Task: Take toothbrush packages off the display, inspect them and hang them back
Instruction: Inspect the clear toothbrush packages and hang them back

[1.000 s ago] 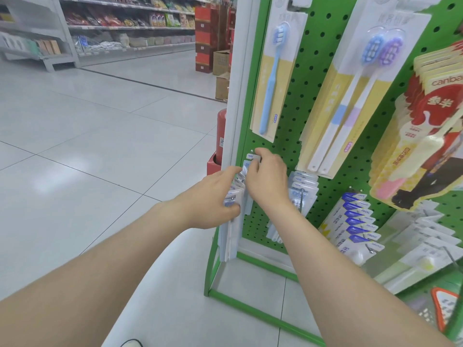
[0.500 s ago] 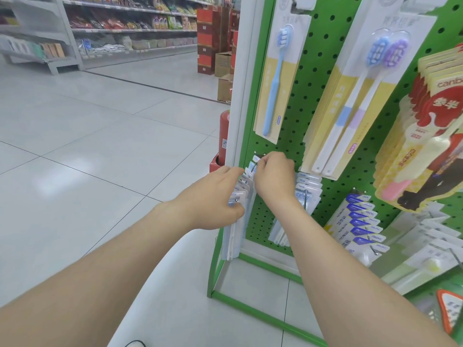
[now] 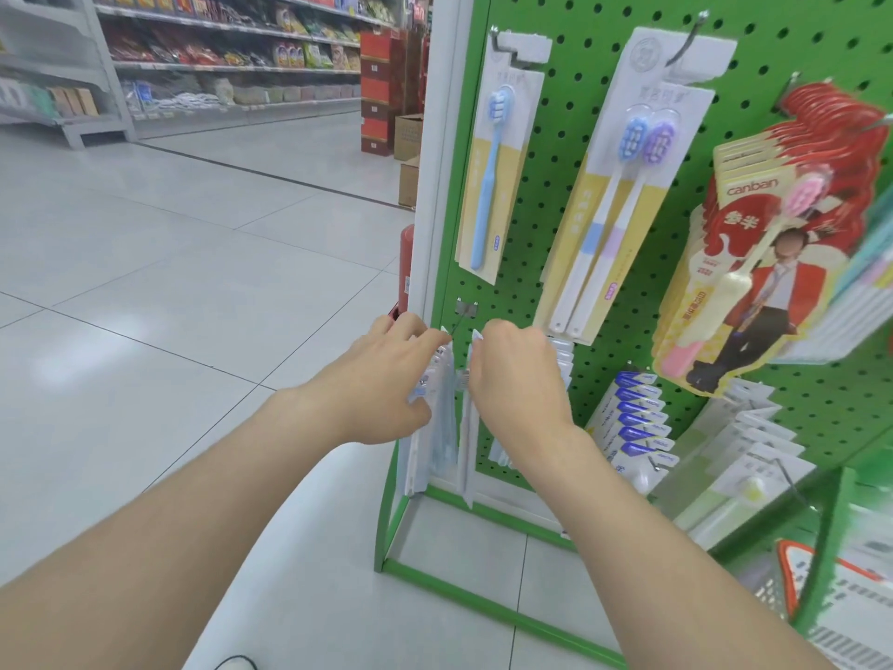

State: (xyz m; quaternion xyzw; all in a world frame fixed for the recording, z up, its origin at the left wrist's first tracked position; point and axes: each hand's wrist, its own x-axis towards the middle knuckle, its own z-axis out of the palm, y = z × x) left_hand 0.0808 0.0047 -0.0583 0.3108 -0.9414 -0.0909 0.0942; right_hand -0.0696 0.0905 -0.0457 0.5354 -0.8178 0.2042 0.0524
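Two hands are raised at the lower left corner of the green pegboard display (image 3: 524, 263). A bunch of toothbrush packages (image 3: 437, 427), stacked too closely to be counted, is grasped by the left hand (image 3: 386, 379), with the thumb below and the fingers curled over the top edge. One thin package (image 3: 467, 442), seen edge-on, is pinched at its top by the right hand (image 3: 519, 374), whose back is turned to the camera. One metal hook (image 3: 463, 317) is seen at twelve o'clock between the hands. Whether either lot hangs on it cannot be told. One one-brush card (image 3: 488, 186) is hung at one o'clock, one two-brush card (image 3: 623, 195) at two o'clock and a stack of red packs (image 3: 773, 263) at three. Six blue-labelled packs (image 3: 640, 408) are counted at four.
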